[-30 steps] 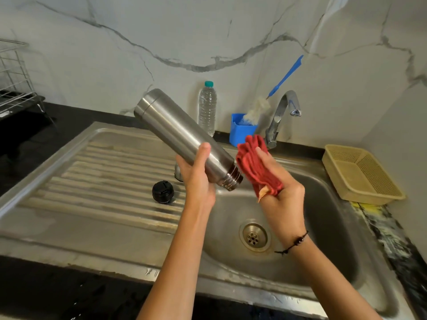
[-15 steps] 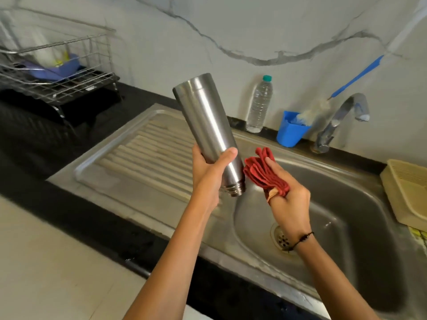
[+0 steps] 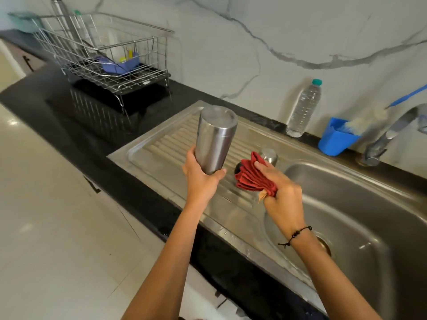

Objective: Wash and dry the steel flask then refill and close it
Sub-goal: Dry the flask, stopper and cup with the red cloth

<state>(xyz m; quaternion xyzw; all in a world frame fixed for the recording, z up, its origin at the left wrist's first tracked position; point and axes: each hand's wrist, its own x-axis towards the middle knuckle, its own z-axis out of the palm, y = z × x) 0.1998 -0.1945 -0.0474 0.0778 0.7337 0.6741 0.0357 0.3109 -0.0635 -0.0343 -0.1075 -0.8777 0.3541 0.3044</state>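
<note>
Fingers of the left hand [image 3: 200, 175] wrap the lower end of the tall cylindrical brushed-steel flask [image 3: 215, 138], holding it base-up over the ribbed steel draining board [image 3: 161, 144]. The right hand [image 3: 280, 192] clutches a bunched red cloth [image 3: 251, 176] just beside it.

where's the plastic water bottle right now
In the head view the plastic water bottle stands upright at the back of the counter against the marble wall, behind the sink's draining board and just left of the blue cup.
</note>
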